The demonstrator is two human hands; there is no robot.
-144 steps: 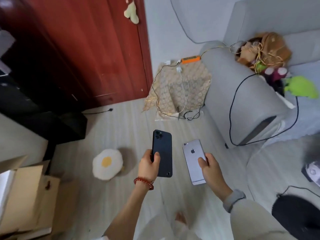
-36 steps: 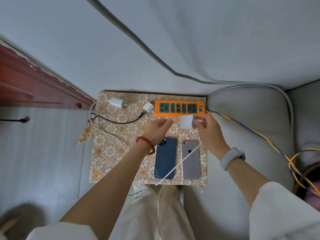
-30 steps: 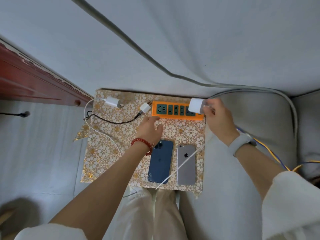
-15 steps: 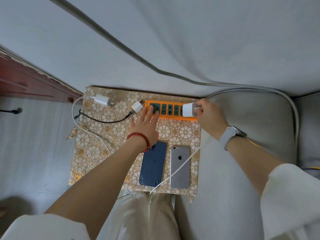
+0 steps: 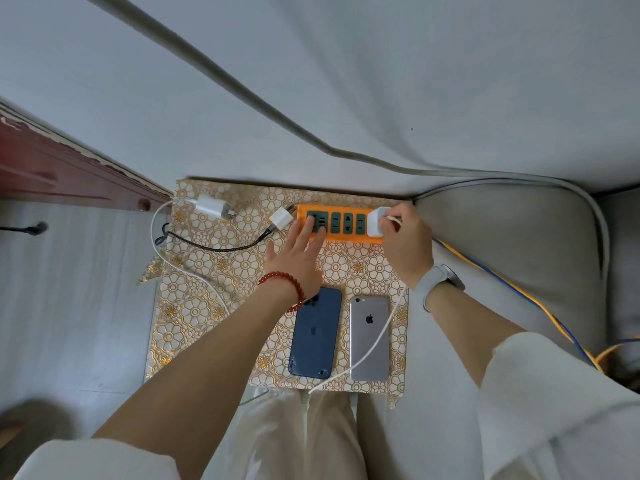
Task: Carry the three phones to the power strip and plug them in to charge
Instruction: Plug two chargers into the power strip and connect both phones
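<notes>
A gold-and-white flower-patterned mat lies on a pale floor, its far edge against a light grey wall and its right edge along a grey sofa arm. A dark red wooden door frame meets the wall at the left.

The orange power strip sits along the mat's far edge, toward the far right corner. The left hand lies flat with straight fingers, its fingertips pressing on the strip's left sockets and holding nothing. The right hand pinches a white charger plug at the strip's right end; whether it is fully seated cannot be told. Its white cable runs back across the silver phone, which lies face down near the mat's near right corner. The dark blue phone lies face down just beside it on the left. Only these two phones show.

Two more white adapters rest near the mat's far edge: one near the far left corner, another just left of the strip with a black braided cable. Yellow and blue wires trail over the sofa arm. A grey conduit crosses the wall.
</notes>
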